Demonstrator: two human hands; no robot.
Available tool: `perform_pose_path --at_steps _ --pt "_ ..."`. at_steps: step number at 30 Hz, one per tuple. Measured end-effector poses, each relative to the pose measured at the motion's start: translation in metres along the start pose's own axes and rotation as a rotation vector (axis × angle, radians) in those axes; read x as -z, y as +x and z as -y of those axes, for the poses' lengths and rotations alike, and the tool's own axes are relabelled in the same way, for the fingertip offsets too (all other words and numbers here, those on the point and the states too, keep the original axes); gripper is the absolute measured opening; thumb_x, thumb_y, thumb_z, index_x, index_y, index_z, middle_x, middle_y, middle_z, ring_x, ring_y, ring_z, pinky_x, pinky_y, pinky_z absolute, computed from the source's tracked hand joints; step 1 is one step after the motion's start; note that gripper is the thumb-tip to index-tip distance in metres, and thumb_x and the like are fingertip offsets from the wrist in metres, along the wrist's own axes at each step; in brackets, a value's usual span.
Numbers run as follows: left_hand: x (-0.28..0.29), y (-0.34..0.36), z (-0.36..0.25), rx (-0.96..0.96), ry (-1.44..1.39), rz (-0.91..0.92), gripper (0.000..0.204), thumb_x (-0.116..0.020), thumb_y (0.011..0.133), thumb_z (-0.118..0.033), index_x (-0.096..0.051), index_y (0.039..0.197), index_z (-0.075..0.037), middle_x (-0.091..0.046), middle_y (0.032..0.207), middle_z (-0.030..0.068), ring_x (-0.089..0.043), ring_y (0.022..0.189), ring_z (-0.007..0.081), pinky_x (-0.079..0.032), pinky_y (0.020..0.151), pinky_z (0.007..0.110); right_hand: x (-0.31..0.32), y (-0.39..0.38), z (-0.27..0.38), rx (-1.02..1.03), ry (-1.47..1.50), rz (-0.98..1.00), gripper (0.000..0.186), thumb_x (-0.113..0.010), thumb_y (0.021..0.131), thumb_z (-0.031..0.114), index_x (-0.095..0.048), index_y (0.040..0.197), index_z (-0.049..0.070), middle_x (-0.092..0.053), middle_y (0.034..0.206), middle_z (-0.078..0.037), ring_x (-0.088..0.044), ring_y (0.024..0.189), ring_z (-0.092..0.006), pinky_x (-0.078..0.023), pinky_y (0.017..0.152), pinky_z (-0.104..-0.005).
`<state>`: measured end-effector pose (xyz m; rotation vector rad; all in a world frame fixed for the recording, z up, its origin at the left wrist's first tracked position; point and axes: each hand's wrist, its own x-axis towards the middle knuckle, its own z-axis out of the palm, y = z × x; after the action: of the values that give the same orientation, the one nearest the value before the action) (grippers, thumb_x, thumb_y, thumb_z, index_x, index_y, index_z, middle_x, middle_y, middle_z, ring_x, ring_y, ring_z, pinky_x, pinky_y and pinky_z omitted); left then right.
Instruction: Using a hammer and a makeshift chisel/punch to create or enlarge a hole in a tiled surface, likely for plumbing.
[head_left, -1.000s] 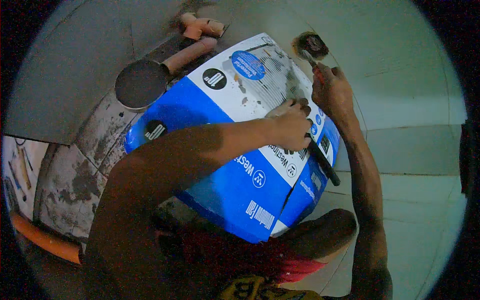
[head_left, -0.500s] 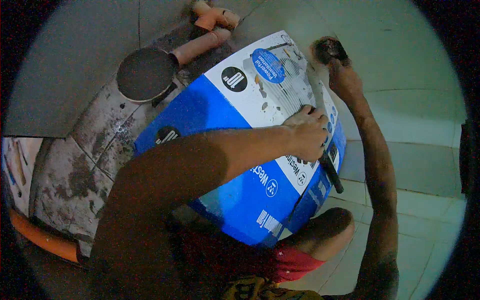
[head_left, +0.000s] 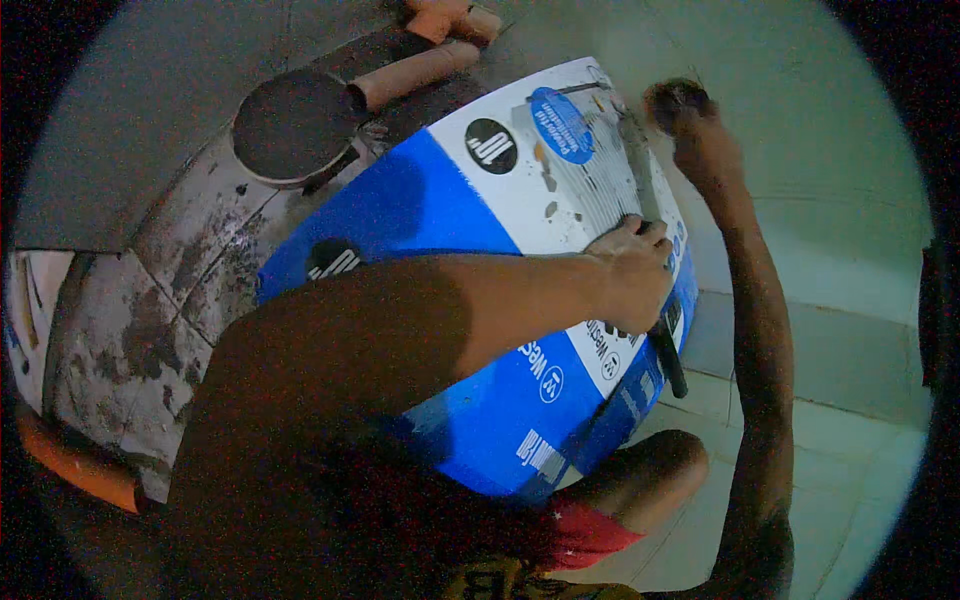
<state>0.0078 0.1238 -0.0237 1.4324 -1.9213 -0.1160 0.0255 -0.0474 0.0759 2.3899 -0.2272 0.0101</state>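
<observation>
A flattish cardboard carton (head_left: 470, 200), blue and white with a fan-grille picture, lies in front of me over the tiled floor. My left hand (head_left: 630, 278) rests on its right part, fingers curled round a dark rod-like handle (head_left: 668, 362) whose lower end sticks out below the fist. The rest of that tool is hidden or hard to make out. Beyond the carton's far right corner, my right hand (head_left: 712, 155) is closed on a dark rounded lump (head_left: 680, 105). Blur hides what kind of thing it is. Small grey crumbs lie on the carton's white part.
Left of the carton stands a dark round disc-topped piece (head_left: 292, 125). Orange pipe (head_left: 418, 75) with a branched fitting lies behind it. Another orange pipe (head_left: 85, 465) is at the lower left. Stained grey tiles (head_left: 130, 340) spread left; pale tiles (head_left: 830, 400) lie right.
The whole view has shifted slightly, so the carton and both hands sit a little further right. Both hands keep their holds, with little movement relative to the carton.
</observation>
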Motion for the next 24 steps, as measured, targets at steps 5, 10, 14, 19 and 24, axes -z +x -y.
perform_pose_path --at_steps 5,10,14,19,24 --pt "0.002 -0.002 0.000 -0.027 -0.010 -0.031 0.039 -0.055 0.076 -0.036 -0.067 0.092 -0.003 -0.057 0.108 0.0172 -0.044 0.111 0.0349 -0.037 0.091 0.051 0.020 -0.005 0.003 -0.241 0.094 0.108 0.019 -0.052 0.083 0.010 -0.057 0.101 0.004 -0.058 0.100 -0.021 -0.061 0.083 -0.0436 -0.052 0.070 -0.0517" --pt "0.012 -0.001 -0.004 0.029 -0.019 0.176 0.046 -0.058 0.076 -0.034 -0.068 0.106 -0.001 -0.052 0.127 0.0179 -0.037 0.125 0.0334 -0.029 0.101 0.050 0.010 0.007 0.009 -0.027 0.053 -0.082 0.017 -0.051 0.085 0.011 -0.059 0.098 0.004 -0.061 0.096 -0.017 -0.061 0.083 -0.0414 -0.052 0.070 -0.0505" --pt "0.013 0.001 -0.004 0.050 -0.061 0.144 0.048 -0.058 0.076 -0.035 -0.067 0.107 0.000 -0.051 0.129 0.0188 -0.037 0.126 0.0344 -0.028 0.102 0.050 0.004 0.004 0.004 -0.198 0.044 0.079 0.018 -0.051 0.082 0.011 -0.060 0.096 0.004 -0.062 0.094 -0.020 -0.061 0.086 -0.0421 -0.052 0.069 -0.0513" --pt "0.011 0.001 -0.002 0.042 -0.017 0.147 0.049 -0.058 0.075 -0.036 -0.067 0.109 -0.001 -0.051 0.129 0.0189 -0.037 0.126 0.0343 -0.026 0.103 0.050 -0.010 0.004 0.006 -0.159 0.065 0.017 0.018 -0.054 0.081 0.012 -0.062 0.095 0.004 -0.062 0.093 -0.021 -0.061 0.088 -0.0405 -0.052 0.071 -0.0482" --pt "0.011 0.000 -0.004 0.060 -0.016 0.208 0.048 -0.058 0.075 -0.035 -0.068 0.108 -0.002 -0.051 0.128 0.0180 -0.037 0.125 0.0331 -0.028 0.102 0.048 -0.025 -0.005 -0.003 0.044 0.118 -0.156 0.019 -0.055 0.079 0.011 -0.061 0.096 0.004 -0.063 0.094 -0.022 -0.061 0.086 -0.0411 -0.052 0.068 -0.0484"
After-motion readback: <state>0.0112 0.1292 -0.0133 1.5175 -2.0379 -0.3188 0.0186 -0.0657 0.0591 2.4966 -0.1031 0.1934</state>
